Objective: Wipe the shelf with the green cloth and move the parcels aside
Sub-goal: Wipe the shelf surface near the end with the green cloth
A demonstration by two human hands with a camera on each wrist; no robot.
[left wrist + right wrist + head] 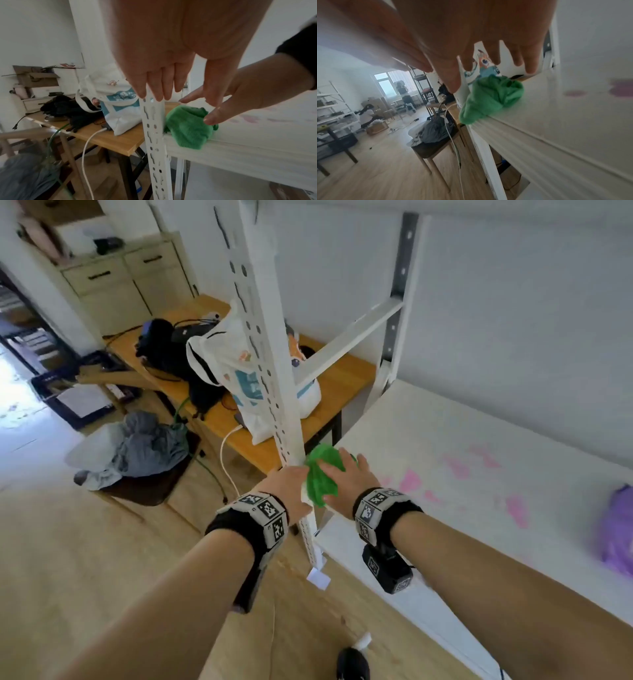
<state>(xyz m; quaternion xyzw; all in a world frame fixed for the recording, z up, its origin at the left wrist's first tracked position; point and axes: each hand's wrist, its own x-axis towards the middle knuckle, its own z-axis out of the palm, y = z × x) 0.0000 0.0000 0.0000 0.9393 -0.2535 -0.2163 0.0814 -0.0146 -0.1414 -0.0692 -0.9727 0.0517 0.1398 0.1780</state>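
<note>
Crumpled fuzzy green cloth (322,474) at smooth white shelf (445,440) corner, both hands' fingers (212,119) straight, spread

The green cloth (321,474) is bunched into a crumpled lump at the front left corner of the white shelf (428,440), one fold draped over the front edge. Pink smears are seen across the shelf board. A purple parcel (618,529) lies at its right end, well apart from the cloth.

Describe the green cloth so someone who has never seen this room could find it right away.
Start at the white metal shelf against the wall and follow its board to the near left corner, beside the perforated white upright post. The crumpled green cloth lies there under the right hand, the only bright green thing on the shelf.
</note>
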